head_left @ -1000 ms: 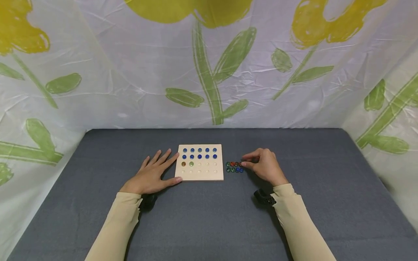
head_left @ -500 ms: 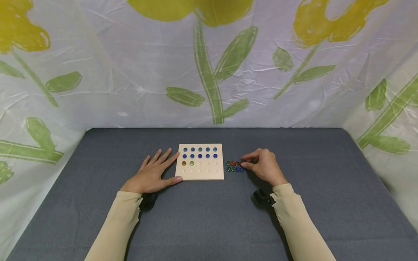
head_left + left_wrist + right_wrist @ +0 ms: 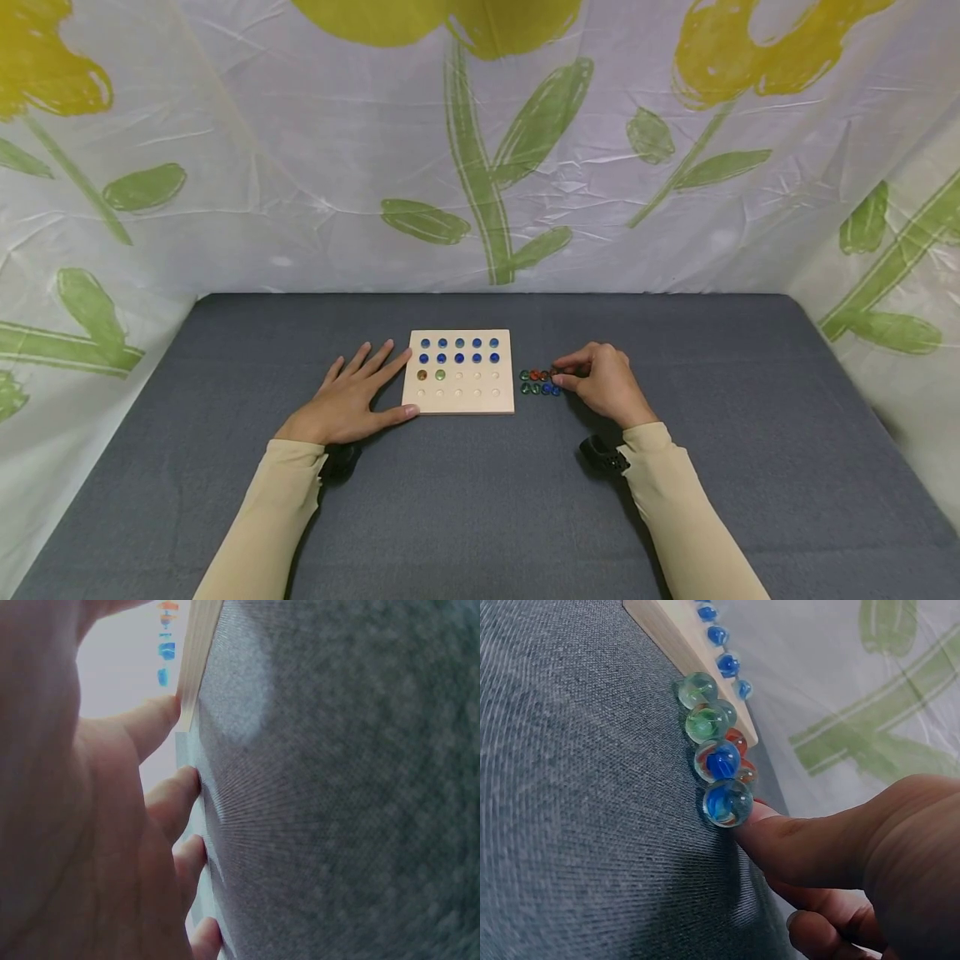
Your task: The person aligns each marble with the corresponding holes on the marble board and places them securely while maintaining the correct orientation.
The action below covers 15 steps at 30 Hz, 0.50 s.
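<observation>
A pale wooden board (image 3: 468, 401) with round dimples lies on the dark cloth. Blue marbles fill its two far rows; an amber marble (image 3: 422, 375) and a green marble (image 3: 440, 375) sit at the left of the third row. My left hand (image 3: 341, 408) is spread flat, its thumb and index finger touching the board's left side. To the right of the board, loose marbles (image 3: 706, 722) stand in two short rows, green, red and blue. My right hand (image 3: 607, 383) pinches the reddish end marble (image 3: 760, 801) of the far row between thumb and index finger; the thumb mostly hides it.
A dark grey cloth (image 3: 480, 508) covers the table. Behind it hangs a pale sheet (image 3: 322, 167) printed with yellow flowers and green leaves. Black wrist cameras (image 3: 602, 455) sit under both sleeves.
The right hand has shifted very slightly left at the end of the marble rows. The left hand and the marbles on the board stay as they were.
</observation>
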Tool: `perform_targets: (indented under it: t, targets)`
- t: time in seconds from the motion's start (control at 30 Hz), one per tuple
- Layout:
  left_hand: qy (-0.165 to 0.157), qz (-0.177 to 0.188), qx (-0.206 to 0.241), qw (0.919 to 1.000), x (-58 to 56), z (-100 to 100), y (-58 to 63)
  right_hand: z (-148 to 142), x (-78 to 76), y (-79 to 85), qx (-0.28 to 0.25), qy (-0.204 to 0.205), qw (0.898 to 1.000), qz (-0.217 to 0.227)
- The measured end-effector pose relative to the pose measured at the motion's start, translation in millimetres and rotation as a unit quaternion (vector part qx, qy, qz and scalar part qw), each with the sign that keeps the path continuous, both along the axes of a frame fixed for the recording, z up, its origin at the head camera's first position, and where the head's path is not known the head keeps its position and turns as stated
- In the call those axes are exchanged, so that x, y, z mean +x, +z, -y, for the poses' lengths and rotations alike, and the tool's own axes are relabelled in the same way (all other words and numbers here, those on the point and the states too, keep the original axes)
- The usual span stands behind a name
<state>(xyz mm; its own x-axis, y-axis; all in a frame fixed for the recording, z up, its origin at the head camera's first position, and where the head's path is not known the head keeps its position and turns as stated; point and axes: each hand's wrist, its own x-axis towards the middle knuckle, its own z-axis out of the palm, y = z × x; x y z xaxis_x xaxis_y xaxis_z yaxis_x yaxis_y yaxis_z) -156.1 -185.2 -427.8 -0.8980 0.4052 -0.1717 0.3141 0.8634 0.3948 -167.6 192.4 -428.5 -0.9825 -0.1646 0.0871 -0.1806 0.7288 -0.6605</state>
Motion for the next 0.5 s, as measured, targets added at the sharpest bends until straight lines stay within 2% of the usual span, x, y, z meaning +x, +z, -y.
perform_targets:
  t: [0.5]
  targets:
    - [0.001, -0.003, 0.007, 1.0, 1.8, -0.4, 1.6, -0.4, 0.2, -1.0, -0.003, -0.005, 1.0, -0.003]
